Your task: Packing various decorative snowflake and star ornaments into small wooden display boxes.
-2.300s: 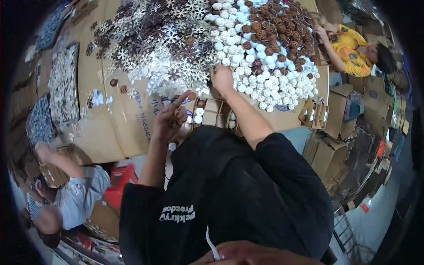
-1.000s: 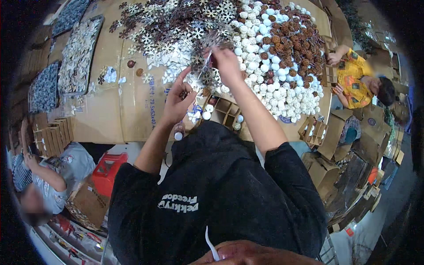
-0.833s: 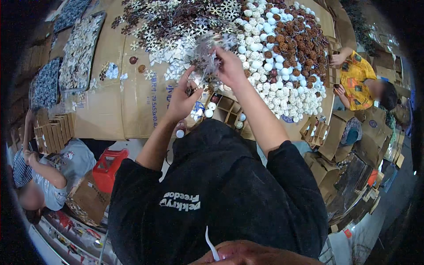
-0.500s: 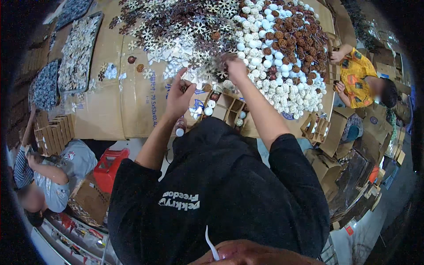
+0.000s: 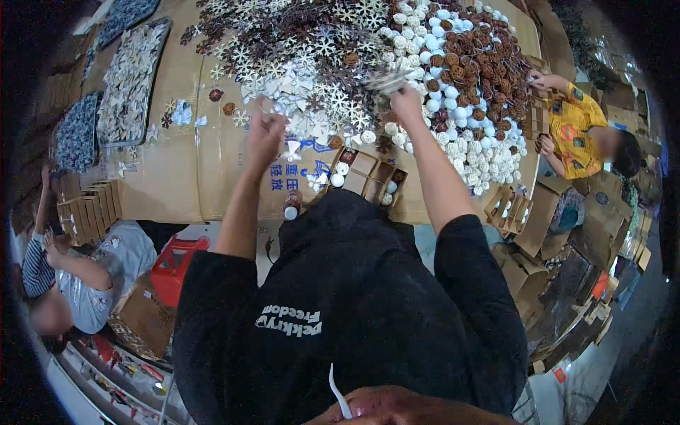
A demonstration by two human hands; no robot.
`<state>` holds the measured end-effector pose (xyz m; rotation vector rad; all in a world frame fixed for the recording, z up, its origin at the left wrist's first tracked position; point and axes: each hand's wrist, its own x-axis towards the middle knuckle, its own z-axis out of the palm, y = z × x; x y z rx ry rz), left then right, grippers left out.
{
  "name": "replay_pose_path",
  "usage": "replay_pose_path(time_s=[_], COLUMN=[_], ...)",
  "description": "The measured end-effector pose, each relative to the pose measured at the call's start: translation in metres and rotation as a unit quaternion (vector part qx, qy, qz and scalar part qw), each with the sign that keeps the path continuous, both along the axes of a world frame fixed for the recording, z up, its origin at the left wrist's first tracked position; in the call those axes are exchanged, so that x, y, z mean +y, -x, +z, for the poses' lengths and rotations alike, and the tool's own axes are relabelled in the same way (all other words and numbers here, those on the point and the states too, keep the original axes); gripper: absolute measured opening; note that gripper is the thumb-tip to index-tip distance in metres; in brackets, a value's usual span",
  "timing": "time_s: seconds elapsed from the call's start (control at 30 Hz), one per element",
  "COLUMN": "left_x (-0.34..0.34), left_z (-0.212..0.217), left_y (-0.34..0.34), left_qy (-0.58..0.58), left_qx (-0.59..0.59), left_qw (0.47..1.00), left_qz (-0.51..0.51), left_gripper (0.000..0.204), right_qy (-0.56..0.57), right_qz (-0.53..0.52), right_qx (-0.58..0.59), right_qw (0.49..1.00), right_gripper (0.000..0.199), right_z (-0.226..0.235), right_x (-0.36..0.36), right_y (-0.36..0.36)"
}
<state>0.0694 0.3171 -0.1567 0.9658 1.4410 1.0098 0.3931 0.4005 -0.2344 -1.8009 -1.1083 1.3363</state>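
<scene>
My right hand [image 5: 407, 106] is closed on a pale snowflake cutout [image 5: 386, 81], smeared by motion, at the right edge of the snowflake heap [image 5: 283, 42]. My left hand [image 5: 266, 133] is over the cardboard-covered table, just left of a pile of small white flat pieces [image 5: 301, 106]. Its fingers are curled together, and what they pinch, if anything, is too blurred to make out. Between my forearms, against my body, stands a divided cardboard box [image 5: 363, 174]. White balls [image 5: 338, 180] and a dark red ball sit in its left cells; more balls are in the right ones.
Right of the snowflakes lie white balls and brown woven balls [image 5: 474, 60]. Trays of pale pieces [image 5: 131, 81] and grey-blue bits [image 5: 76, 134] stand at left. A person in yellow [image 5: 577, 131] works at right; another in grey [image 5: 99, 276] is at left by a red stool [image 5: 177, 269].
My right hand has moved right and slightly away from me, lifting the snowflake cutout off the pile. My left hand has shifted left, and its spread fingers have drawn together.
</scene>
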Motion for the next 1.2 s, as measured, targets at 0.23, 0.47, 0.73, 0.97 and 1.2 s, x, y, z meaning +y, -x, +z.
replay_pose_path(time_s=[0.23,0.47,0.73,0.97,1.2], left_x=[0.134,0.145,0.162,0.095,0.081], left_z=[-0.046,-0.109,-0.079,-0.134,-0.061], left_y=[0.088,0.120,0.129,0.135,0.166], left_qy=[0.063,0.079,0.004,0.114,0.147], left_qx=[0.480,0.609,0.553,0.569,0.398], left_qw=[0.873,0.789,0.833,0.814,0.896], left_qz=[0.057,0.020,-0.018,-0.018,0.132], left_gripper=[0.058,0.044,0.036,0.043,0.036], right_qy=[-0.003,0.142,0.214,0.239,0.213], right_qz=[-0.083,-0.143,-0.144,-0.003,0.015], right_qx=[0.062,0.163,0.184,0.128,0.128], right_qw=[0.995,0.966,0.948,0.963,0.969], right_gripper=[0.032,0.026,0.021,0.023,0.025], right_z=[-0.025,0.003,0.033,0.043,0.054], right_x=[-0.031,-0.164,-0.182,-0.192,-0.198], right_y=[-0.036,-0.039,-0.070,-0.029,-0.027])
